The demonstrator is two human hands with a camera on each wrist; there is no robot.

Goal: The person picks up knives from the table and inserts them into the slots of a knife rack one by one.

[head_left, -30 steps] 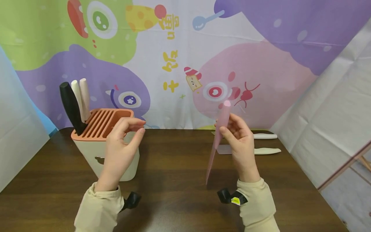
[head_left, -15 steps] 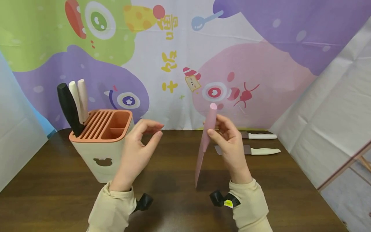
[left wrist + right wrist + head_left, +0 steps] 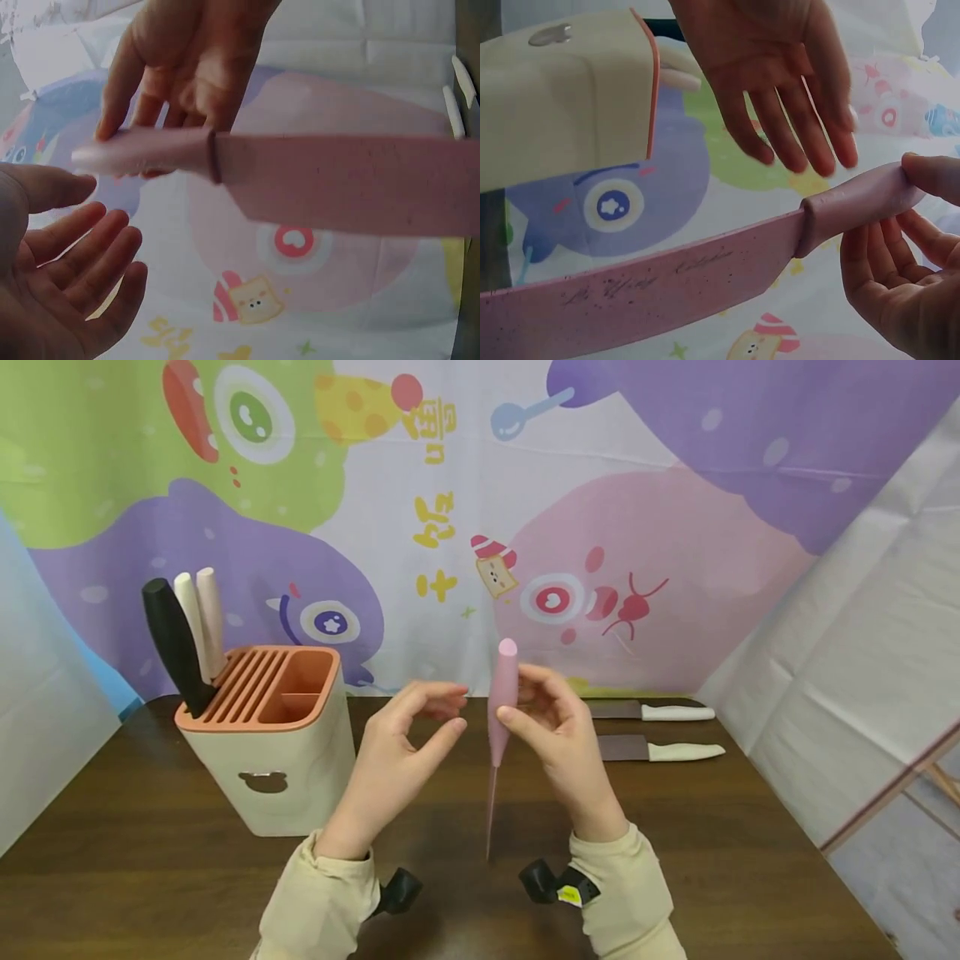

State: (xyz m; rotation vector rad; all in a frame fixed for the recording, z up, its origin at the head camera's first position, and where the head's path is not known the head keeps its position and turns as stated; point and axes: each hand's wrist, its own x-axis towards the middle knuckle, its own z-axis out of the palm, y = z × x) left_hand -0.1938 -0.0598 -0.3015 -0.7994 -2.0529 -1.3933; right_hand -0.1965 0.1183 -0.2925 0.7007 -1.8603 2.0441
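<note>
A pink kitchen knife (image 3: 504, 702) hangs blade down over the middle of the table, pinched at its handle between the thumb and fingers of my right hand (image 3: 562, 735). Its broad blade (image 3: 352, 184) shows flat in the left wrist view, and dark specks and faint lettering mark it in the right wrist view. My left hand (image 3: 405, 752) is just left of the handle, fingers parted and relaxed, with a small gap to the knife and nothing in its grasp.
A cream knife block (image 3: 300, 785) with an orange slotted top stands at the left. A black-handled knife (image 3: 176, 643) and two pale-handled ones stick up from it. Two white-handled knives (image 3: 686, 752) lie at the right. A printed cloth (image 3: 465, 635) hangs behind the table.
My right hand has carried the pink knife left, its blade now edge-on in the head view. My left hand has moved right, from in front of the knife block toward the knife.
</note>
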